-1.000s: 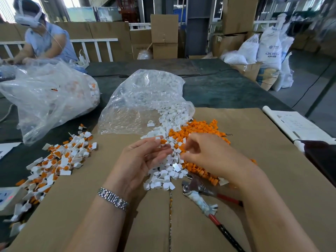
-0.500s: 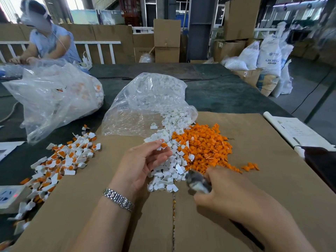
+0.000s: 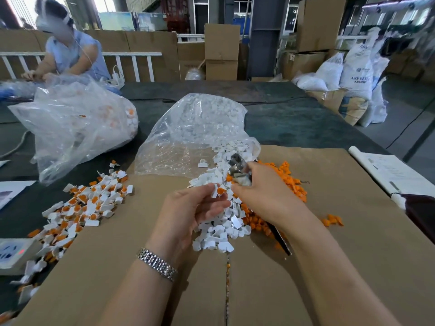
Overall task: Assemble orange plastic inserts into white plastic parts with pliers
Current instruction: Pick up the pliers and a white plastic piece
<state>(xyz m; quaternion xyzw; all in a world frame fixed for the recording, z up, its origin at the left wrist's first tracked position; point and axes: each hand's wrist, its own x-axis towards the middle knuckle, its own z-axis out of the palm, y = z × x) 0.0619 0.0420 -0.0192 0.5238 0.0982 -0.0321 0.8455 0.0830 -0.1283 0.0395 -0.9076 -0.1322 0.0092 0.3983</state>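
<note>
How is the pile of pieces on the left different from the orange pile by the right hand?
The left pile mixes white parts with orange inserts set in them; the orange pile is only loose orange inserts. The left pile lies spread apart from both hands; the orange pile sits beside the right hand. Both rest on the cardboard.

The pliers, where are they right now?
Head view, center-right: the right hand grips the pliers over the white parts pile, beside the left hand.

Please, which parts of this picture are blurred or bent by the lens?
Head view: the metal pliers gripped by the right hand are motion-blurred; wide-angle lens bows the white railing and brown cardboard sheet; the background windows are overexposed.
</note>
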